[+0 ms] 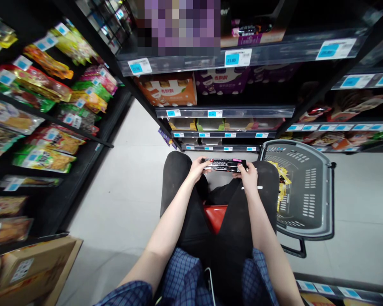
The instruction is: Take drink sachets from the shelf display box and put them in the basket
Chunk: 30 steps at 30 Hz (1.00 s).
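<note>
Between my two hands, just above my knees, is a flat black package with white print and a pink patch near its right end. My left hand grips its left end, thumb on top and fingers beneath. At the other end my right hand holds it the same way. The package lies level across the gap between my legs. What is inside it I cannot make out.
To my right on the floor stands a grey shopping basket with yellow packets in it. Shelves with drink cartons face me. Bagged snacks hang at left, above a cardboard box. A red seat shows beneath me.
</note>
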{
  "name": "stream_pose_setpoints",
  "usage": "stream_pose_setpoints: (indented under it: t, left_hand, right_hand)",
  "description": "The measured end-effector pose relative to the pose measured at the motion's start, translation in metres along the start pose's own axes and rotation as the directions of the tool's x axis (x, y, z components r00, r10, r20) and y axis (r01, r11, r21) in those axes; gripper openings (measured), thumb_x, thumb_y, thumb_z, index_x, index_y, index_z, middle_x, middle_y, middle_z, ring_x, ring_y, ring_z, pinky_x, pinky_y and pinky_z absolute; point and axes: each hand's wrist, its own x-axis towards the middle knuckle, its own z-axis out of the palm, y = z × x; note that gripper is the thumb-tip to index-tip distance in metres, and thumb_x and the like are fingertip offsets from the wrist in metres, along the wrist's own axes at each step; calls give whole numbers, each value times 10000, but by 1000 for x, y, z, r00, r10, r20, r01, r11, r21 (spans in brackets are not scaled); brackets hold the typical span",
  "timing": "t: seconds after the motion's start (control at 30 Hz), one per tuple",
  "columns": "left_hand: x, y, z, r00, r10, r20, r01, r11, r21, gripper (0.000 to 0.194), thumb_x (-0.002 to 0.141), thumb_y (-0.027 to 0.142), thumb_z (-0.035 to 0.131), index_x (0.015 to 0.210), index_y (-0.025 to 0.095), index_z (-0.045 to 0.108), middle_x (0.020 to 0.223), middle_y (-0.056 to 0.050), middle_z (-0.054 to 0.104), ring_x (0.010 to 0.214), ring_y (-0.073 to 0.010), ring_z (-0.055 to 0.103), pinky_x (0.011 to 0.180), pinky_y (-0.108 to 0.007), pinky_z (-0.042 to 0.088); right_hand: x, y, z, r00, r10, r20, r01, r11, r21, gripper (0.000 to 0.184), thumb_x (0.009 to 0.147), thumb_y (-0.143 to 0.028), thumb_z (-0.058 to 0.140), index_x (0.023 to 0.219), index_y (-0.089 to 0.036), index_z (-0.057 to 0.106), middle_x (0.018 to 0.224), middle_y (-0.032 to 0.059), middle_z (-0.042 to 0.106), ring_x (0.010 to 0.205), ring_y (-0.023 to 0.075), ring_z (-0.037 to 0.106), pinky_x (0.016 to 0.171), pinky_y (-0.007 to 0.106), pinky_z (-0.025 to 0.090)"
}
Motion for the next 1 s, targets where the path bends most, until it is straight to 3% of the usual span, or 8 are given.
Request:
stream_pose_setpoints:
  t: [0.17, 0.37, 0.7, 1.0]
  left_hand:
    - [-1, 1, 0, 1000, -5, 14, 5, 1000, -16, 349, 622, 317, 759, 819, 139, 532, 569, 1, 611, 417, -110, 590, 330, -150, 386]
    - [-1, 2, 0, 999, 33, 20, -32, 997, -69, 393, 570, 301, 803, 817, 123, 555, 681, 1, 619, 512, -102, 619, 469, -218, 534]
    - [0, 0, 0, 994, 84, 71, -79, 994, -70, 444, 552, 334, 807, 836, 128, 534, 750, -10, 624, 544, -89, 606, 507, -218, 523]
    - [2, -3, -3, 975, 218, 41, -219, 976, 10, 386, 640, 406, 737, 865, 169, 531, 658, 33, 582, 467, -84, 541, 467, -228, 484]
  right_hand:
    - [0, -1, 0, 1000, 0, 8, -1, 1000, 27, 337, 602, -409, 676, 827, -222, 508, 508, -53, 595, 344, 163, 549, 357, 306, 473]
    - [-2, -8, 1, 999, -22, 32, 20, 998, 62, 354, 605, -368, 655, 891, -216, 512, 536, -68, 591, 397, 170, 592, 446, 325, 524]
    - [1, -2, -2, 999, -44, 24, 42, 998, 53, 324, 621, -386, 649, 855, -216, 501, 581, -66, 600, 426, 156, 597, 482, 329, 532]
    - [-1, -4, -1, 999, -38, 25, 38, 999, -27, 361, 693, -484, 615, 931, -228, 522, 668, -9, 641, 454, 173, 599, 463, 324, 507]
